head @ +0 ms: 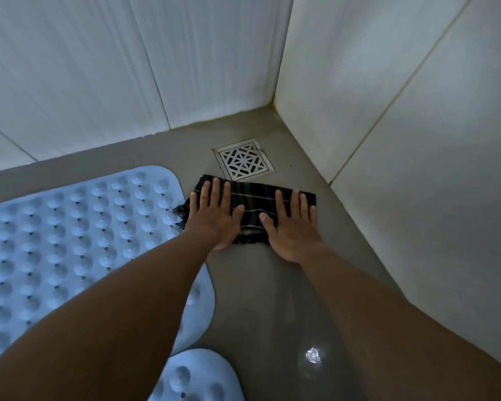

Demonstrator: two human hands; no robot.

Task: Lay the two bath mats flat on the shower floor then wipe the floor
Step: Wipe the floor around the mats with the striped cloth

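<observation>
My left hand point(214, 218) and right hand point(292, 227) press, fingers spread, on the striped cloth point(255, 195) mid-frame, just below the drain grate point(245, 159). One blue bath mat point(70, 227) lies at left, the second mat point(197, 377) at bottom centre.

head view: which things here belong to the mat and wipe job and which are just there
In the job: large bath mat, second bath mat, striped cloth, left hand and right hand pressing flat on it, shower floor.
Just there: floor drain, wall tiles.
</observation>
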